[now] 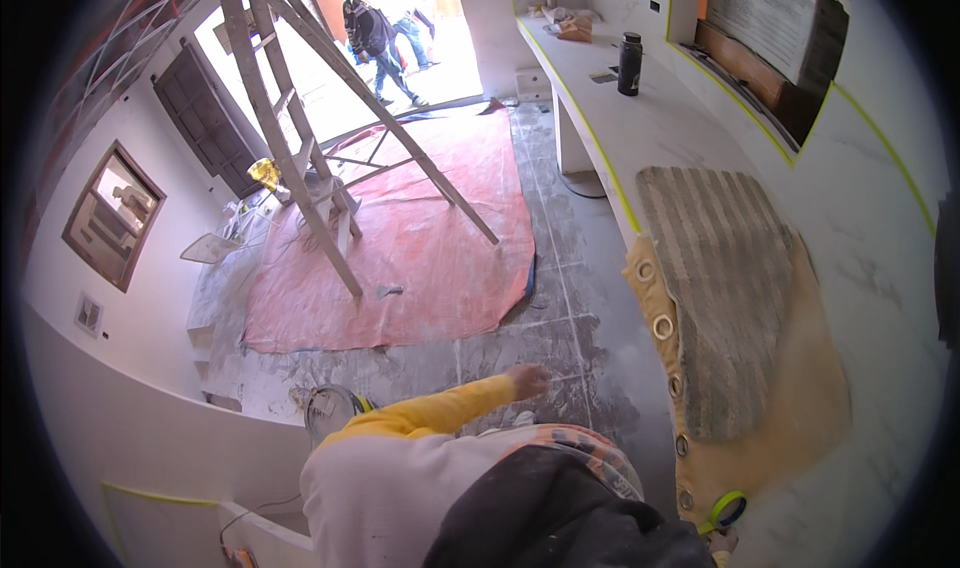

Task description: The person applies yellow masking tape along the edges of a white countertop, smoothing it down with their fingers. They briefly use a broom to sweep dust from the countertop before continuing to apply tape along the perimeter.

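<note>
My left arm, in a yellow sleeve, reaches out over the grey tiled floor (562, 303). The left hand (530, 380) is small and in shade, so how its fingers lie is not clear; I see no object in it. Low at the right, my right hand (722, 541) is closed at the lower side of a bright yellow-green roll of masking tape (728, 510). The roll is beside a tan cloth with metal eyelets (800, 408), which lies over the white counter (670, 133). On that cloth rests a grey striped mat (720, 298).
A wooden stepladder (282, 118) stands on a dusty red tarp (440, 258). On the counter are a black bottle (629, 65) and a plastic bag (572, 25). Yellow-green tape lines the counter edge and wall opening. Beyond the doorway two people (375, 43) walk by. A bucket (330, 408) stands near my left arm.
</note>
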Available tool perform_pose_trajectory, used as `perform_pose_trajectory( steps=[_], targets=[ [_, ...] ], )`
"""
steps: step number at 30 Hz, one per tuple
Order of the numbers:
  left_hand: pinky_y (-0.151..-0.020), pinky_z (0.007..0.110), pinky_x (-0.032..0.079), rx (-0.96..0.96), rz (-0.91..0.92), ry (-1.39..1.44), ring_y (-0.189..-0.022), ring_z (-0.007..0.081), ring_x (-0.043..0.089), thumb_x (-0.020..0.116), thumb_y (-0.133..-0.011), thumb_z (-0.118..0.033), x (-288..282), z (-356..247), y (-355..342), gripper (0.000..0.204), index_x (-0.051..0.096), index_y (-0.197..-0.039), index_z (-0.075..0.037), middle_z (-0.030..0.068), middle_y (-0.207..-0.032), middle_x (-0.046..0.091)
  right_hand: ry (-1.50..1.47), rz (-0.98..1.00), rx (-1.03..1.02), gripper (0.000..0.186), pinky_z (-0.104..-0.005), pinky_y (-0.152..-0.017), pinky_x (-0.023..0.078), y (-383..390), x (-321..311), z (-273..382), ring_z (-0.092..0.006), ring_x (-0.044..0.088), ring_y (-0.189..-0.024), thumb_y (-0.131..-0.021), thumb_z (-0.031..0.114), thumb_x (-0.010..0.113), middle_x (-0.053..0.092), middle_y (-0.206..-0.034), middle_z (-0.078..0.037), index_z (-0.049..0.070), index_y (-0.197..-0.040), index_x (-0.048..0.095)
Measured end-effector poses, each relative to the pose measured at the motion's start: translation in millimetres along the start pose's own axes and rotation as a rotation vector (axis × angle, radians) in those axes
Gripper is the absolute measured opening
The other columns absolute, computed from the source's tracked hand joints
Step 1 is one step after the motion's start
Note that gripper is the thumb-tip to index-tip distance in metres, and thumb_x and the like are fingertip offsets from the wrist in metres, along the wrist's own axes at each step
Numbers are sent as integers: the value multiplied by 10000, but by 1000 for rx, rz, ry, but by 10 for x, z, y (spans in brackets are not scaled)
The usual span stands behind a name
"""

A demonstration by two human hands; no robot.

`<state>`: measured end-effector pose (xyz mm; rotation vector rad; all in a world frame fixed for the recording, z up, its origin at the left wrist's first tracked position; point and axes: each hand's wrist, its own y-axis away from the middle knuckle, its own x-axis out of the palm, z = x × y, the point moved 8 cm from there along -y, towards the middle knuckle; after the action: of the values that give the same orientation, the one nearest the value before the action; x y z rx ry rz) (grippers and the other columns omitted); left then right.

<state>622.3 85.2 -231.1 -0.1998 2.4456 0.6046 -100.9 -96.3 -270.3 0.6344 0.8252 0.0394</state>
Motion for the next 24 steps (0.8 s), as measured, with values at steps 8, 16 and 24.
perform_pose_trajectory(
  steps=[8,16,24],
  targets=[
    [-742,352,544,-269,-133,80,-805,212,681,660,-869,-307,-1236,1909,-20,342,702,-1114,-73,115,-881,722,157,-1050,-358,341,-370,-823,508,512,-177,1300,-292,613,-949,-752,-101,559,609,-1019,-149,-39,-1086,583],
    [-785,371,535,-179,-90,361,-899,240,673,677,-868,-246,-2132,950,-1520,366,643,-1191,-79,128,-1032,702,-291,-565,-718,155,-331,-711,522,604,1445,4547,-211,625,-778,-964,83,558,675,-911,-91,2,-1065,642],
    [-755,340,541,-409,-284,226,-854,228,685,719,-854,-374,-2820,1713,-2109,401,691,-1099,-58,150,-955,712,-48,-350,-875,300,-319,-717,516,-151,2778,6726,-189,628,-826,-940,278,644,657,-941,-83,36,-1117,636]
  ],
)
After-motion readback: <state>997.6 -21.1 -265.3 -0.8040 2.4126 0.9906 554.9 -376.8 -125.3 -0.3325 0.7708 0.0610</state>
